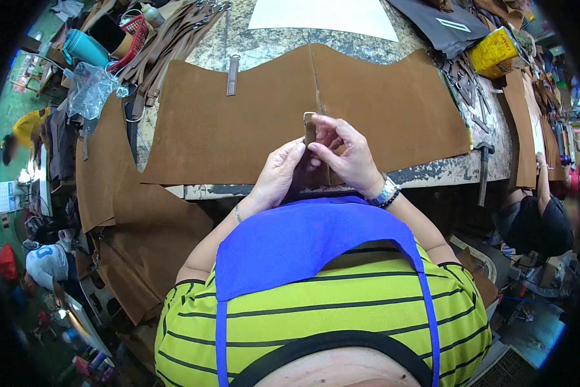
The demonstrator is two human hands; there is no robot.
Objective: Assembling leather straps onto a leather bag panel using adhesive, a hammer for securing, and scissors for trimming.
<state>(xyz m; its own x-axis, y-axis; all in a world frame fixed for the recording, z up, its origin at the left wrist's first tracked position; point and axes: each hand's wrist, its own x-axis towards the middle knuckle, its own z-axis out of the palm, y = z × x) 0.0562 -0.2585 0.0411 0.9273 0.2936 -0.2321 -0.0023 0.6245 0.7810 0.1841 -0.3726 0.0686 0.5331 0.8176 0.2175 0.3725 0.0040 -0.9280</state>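
Between my two hands is a short brown leather strap (pixel 310 134) with a metal ring at its upper end. My left hand (pixel 279 169) pinches its lower part between thumb and fingers. From the other side my right hand (pixel 345 153) grips the strap with thumb and curled fingers, just under the ring. Beneath both hands lies a large brown leather panel (pixel 212 142) with a seam down its middle and a wavy far edge. A similar leather strap with a ring (pixel 232 77) rests on the panel's left half, by the far edge.
A hammer (pixel 483 171) hangs over the worn table's (pixel 425 175) right front edge. Metal tools (pixel 467 90) and a yellow tin (pixel 496 53) stand beyond it. Bundled straps (pixel 167 51), a turquoise bottle (pixel 86 46) and a plastic bag (pixel 93 90) crowd the left. Brown leather (pixel 144 251) drapes below.
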